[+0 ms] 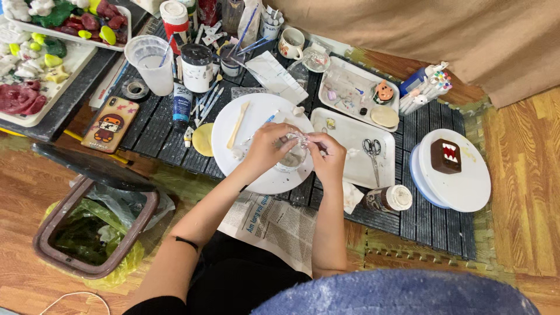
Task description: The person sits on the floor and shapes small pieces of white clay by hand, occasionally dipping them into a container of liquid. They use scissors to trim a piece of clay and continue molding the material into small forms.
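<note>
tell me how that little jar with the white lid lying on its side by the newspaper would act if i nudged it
The jar lies on its side and looks round, so a nudge would probably roll it across the slatted dark mat. It looks small, likely light. Its smooth wall may be a bit slippery.

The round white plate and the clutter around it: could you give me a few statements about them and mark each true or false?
1. Both hands, left hand and right hand, meet over the round white plate. True.
2. The metal scissors lie on the rectangular white tray. True.
3. The brown block figure with white teeth stands in the brown waste bin. False: it stands on the round white turntable.
4. The phone in an illustrated case lies right of the plate. False: it lies to its left.
5. A pale wooden stick rests on the plate. True.
</note>
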